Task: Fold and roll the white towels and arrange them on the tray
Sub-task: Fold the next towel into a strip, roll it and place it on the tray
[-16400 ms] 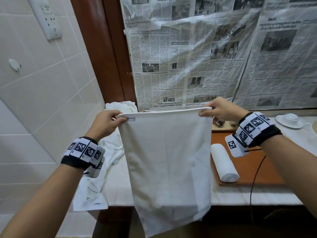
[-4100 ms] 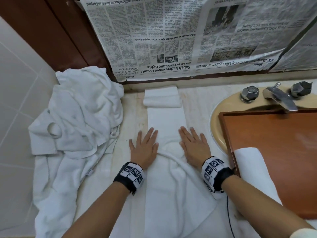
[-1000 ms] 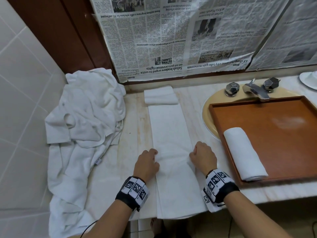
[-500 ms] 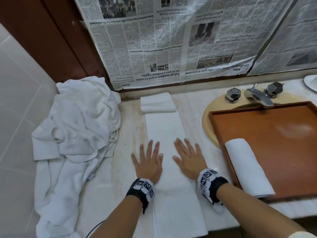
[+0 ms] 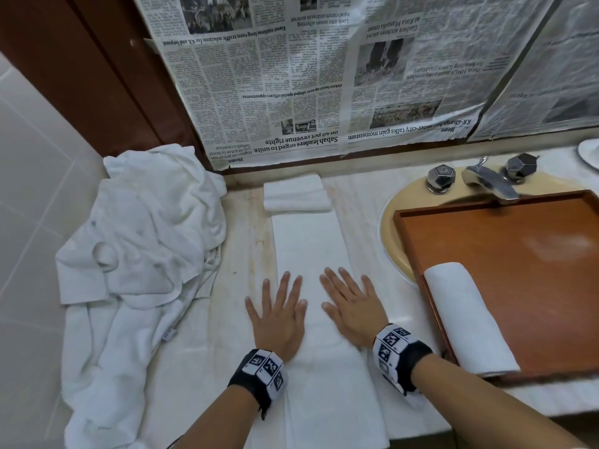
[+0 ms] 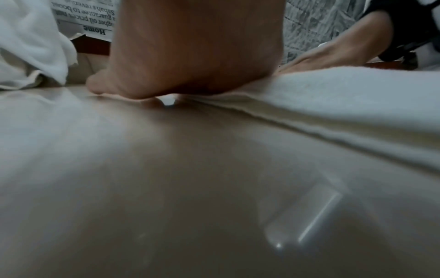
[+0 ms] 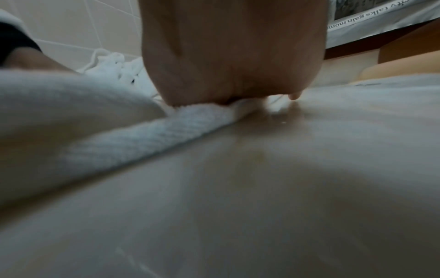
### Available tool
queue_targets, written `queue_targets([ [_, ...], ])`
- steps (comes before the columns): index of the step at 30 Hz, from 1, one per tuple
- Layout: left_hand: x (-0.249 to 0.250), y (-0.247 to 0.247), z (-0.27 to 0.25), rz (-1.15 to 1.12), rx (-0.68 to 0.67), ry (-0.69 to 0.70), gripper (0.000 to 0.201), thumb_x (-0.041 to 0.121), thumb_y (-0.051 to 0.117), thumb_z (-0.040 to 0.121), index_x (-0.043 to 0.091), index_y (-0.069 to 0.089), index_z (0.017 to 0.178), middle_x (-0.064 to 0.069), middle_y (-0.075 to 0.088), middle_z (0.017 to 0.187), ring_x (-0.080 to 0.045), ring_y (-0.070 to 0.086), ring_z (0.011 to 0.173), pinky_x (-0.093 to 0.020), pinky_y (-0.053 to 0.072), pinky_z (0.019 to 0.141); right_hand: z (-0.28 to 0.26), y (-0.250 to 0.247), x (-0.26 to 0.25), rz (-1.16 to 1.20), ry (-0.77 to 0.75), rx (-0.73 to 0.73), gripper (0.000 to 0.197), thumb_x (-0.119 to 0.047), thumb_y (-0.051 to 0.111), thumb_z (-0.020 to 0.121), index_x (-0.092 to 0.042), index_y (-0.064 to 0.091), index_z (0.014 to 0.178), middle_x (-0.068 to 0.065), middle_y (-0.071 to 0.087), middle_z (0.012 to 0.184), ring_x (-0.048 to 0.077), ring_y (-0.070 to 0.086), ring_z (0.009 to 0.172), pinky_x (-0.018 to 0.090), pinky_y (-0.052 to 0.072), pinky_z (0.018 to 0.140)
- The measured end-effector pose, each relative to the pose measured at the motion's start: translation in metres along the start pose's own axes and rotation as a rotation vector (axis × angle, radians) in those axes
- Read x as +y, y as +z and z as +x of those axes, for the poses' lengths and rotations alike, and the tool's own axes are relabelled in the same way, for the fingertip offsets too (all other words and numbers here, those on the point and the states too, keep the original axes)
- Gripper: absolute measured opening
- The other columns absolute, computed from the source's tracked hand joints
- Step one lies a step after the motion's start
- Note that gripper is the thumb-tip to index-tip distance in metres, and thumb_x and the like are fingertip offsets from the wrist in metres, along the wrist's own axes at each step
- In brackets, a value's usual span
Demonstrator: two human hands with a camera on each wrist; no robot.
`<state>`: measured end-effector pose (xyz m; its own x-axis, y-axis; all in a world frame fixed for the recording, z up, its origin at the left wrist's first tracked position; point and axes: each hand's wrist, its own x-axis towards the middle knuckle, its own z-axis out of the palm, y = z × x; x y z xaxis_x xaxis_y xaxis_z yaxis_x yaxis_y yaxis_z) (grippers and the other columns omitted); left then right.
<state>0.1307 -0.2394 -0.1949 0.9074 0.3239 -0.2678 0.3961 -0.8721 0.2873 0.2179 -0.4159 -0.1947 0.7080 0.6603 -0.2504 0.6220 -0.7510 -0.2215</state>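
A white towel folded into a long narrow strip [image 5: 311,247] lies on the marble counter, running from the front edge toward the wall, its far end doubled over into a small fold [image 5: 295,192]. My left hand [image 5: 277,311] and right hand [image 5: 351,304] lie flat on it side by side, fingers straight and spread, palms pressing down. In the left wrist view the strip's layered edge [image 6: 333,105] runs beside my palm [image 6: 195,56]. The right wrist view shows my palm [image 7: 233,56] on the towel's edge [image 7: 166,131]. One rolled white towel [image 5: 470,319] rests on the wooden tray [image 5: 518,247].
A heap of loose white towels [image 5: 139,241] fills the counter's left side against the tiled wall. The tray sits over a beige sink [image 5: 393,228] with a chrome tap [image 5: 489,181]. Newspaper [image 5: 324,76] covers the wall behind. A white saucer [image 5: 590,155] shows at far right.
A second ago both hands were curled at the strip's edges; now they lie flat with spread fingers on the towel, and have slid a little forward along it.
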Motion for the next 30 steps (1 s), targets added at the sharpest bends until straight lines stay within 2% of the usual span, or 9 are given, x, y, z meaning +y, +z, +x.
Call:
queue_targets([
  [2,-0.007,-0.003,0.001,0.009,-0.012,-0.009,0.053,0.056,0.005,0.102,0.053,-0.015,0.151,0.030,-0.023,0.158,-0.017,-0.024,0.150,-0.061,-0.018,0.115,-0.001,-0.004,0.011,-0.013,0.009,-0.017,0.077,-0.060,-0.020,0.091,-0.028,0.001,0.158,-0.015,-0.010,0.161,0.012,-0.008,0.150,0.052,0.005,0.121],
  [4,-0.008,-0.006,0.008,0.006,-0.014,-0.007,0.053,0.057,0.005,0.102,0.052,-0.016,0.151,0.030,-0.023,0.158,-0.019,-0.024,0.150,-0.062,-0.019,0.115,0.005,-0.010,0.021,-0.025,0.038,-0.026,0.084,-0.061,-0.032,0.082,-0.030,-0.009,0.156,-0.017,-0.018,0.159,0.013,-0.014,0.149,0.051,0.000,0.121],
  [6,-0.007,-0.010,0.018,0.006,-0.016,-0.016,0.054,0.057,0.004,0.102,0.051,-0.015,0.152,0.030,-0.023,0.158,-0.021,-0.024,0.150,-0.063,-0.018,0.115,0.015,-0.019,0.028,-0.030,0.087,-0.058,0.084,-0.061,-0.037,0.076,-0.032,-0.018,0.153,-0.019,-0.026,0.157,0.013,-0.021,0.148,0.049,-0.006,0.120],
  [11,-0.002,-0.023,0.061,0.044,-0.016,-0.037,0.056,0.058,0.005,0.102,0.048,-0.013,0.154,0.026,-0.019,0.160,-0.022,-0.022,0.151,-0.063,-0.017,0.115,0.059,-0.039,0.032,-0.050,0.170,-0.078,0.057,-0.047,0.002,0.104,-0.030,-0.013,0.156,-0.017,-0.019,0.161,0.017,-0.017,0.150,0.049,-0.004,0.121],
  [16,0.000,-0.038,0.096,0.018,-0.019,-0.043,0.058,0.056,0.008,0.103,0.041,-0.007,0.157,0.021,-0.013,0.164,-0.024,-0.015,0.153,-0.064,-0.010,0.117,0.093,-0.049,0.039,0.015,0.261,-0.027,0.056,-0.042,0.013,0.106,-0.025,-0.002,0.158,-0.012,-0.011,0.164,0.018,-0.013,0.151,0.051,0.001,0.121],
  [19,0.002,-0.039,0.072,-0.101,0.014,-0.014,0.056,0.054,0.015,0.104,0.041,0.002,0.158,0.021,-0.009,0.165,-0.021,-0.011,0.153,-0.062,-0.008,0.118,0.073,-0.046,0.035,0.091,0.255,0.057,0.055,-0.039,0.022,0.106,-0.023,0.011,0.157,-0.009,-0.001,0.165,0.018,-0.003,0.152,0.049,0.008,0.120],
  [22,0.008,-0.027,0.018,-0.154,0.005,0.037,0.055,0.055,0.017,0.104,0.045,0.006,0.157,0.022,-0.008,0.164,-0.017,-0.013,0.153,-0.060,-0.008,0.119,0.029,-0.032,0.022,0.159,0.201,0.070,0.051,-0.038,0.024,0.106,-0.024,0.019,0.156,-0.009,0.007,0.165,0.017,0.002,0.152,0.045,0.011,0.119],
  [26,0.008,-0.002,-0.024,-0.042,-0.074,0.032,0.054,0.058,0.009,0.103,0.049,-0.005,0.155,0.025,-0.017,0.162,-0.019,-0.018,0.152,-0.064,-0.006,0.118,-0.015,-0.008,0.008,0.090,0.180,0.003,0.057,-0.044,0.007,0.102,-0.030,0.012,0.157,-0.015,0.002,0.164,0.016,0.002,0.152,0.046,0.008,0.119],
  [30,-0.005,-0.002,-0.025,0.040,-0.104,-0.007,0.057,0.065,0.006,0.100,0.051,-0.012,0.152,0.028,-0.020,0.160,-0.023,-0.021,0.151,-0.065,-0.013,0.115,-0.026,-0.007,0.028,0.042,0.238,0.013,0.052,-0.041,0.015,0.107,-0.032,0.006,0.157,-0.018,-0.002,0.164,0.018,0.000,0.152,0.049,0.011,0.118],
])
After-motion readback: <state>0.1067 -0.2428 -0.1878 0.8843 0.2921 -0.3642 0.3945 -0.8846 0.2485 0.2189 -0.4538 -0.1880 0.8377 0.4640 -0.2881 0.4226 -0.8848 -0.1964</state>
